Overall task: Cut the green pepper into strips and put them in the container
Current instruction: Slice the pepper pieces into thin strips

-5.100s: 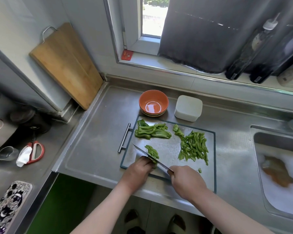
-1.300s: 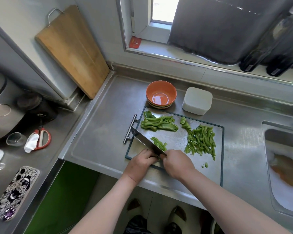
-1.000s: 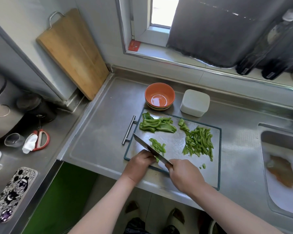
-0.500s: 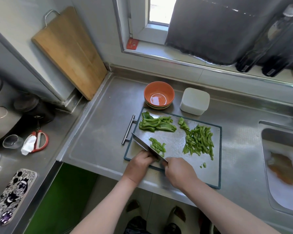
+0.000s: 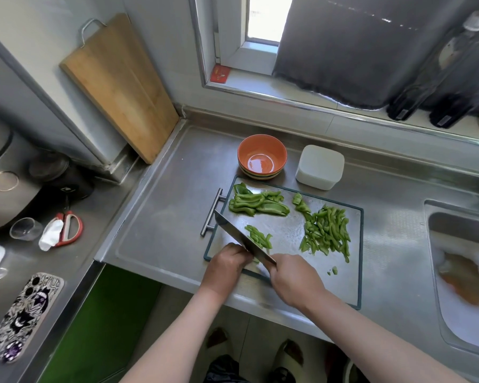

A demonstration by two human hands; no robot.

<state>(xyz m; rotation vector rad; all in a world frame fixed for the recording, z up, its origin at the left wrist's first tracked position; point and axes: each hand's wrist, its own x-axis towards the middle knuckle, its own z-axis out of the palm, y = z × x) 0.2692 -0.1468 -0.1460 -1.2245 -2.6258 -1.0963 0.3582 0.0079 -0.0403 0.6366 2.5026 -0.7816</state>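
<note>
While our right hand (image 5: 296, 283) grips the knife (image 5: 241, 239) and our left hand (image 5: 228, 262) curls its fingers on a pepper piece (image 5: 255, 260), we cut strips (image 5: 259, 237); next comes a careful chop beside them.

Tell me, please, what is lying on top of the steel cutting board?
On the cutting board: large pepper pieces far left, a pile of strips right, a few fresh strips beside the knife. The left hand covers whatever lies under it; the right hand hides the knife's handle.
</note>
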